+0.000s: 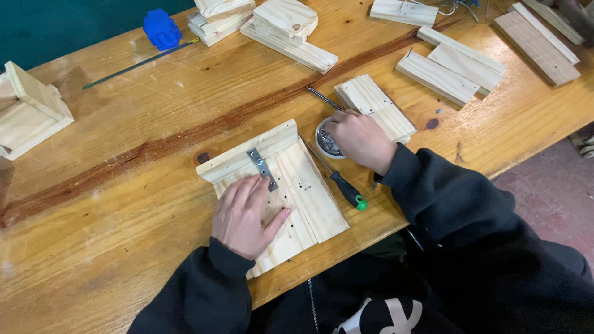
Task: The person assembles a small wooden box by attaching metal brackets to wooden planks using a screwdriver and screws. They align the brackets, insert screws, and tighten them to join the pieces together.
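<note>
Two hands work at the worktop. Nearest, the left hand lies flat, fingers spread, pressing the pine panel whose metal bracket joins it to an upright strip; several screw holes look unfilled. Beyond a green-handled screwdriver, the right hand dips curled fingers into a small screw tin. Farther off lie loose boards.

Woodworking workshop — scarred wooden bench strewn with cut pine boards, screwdriver near front edge, screw tin — bare concrete floor.
</note>
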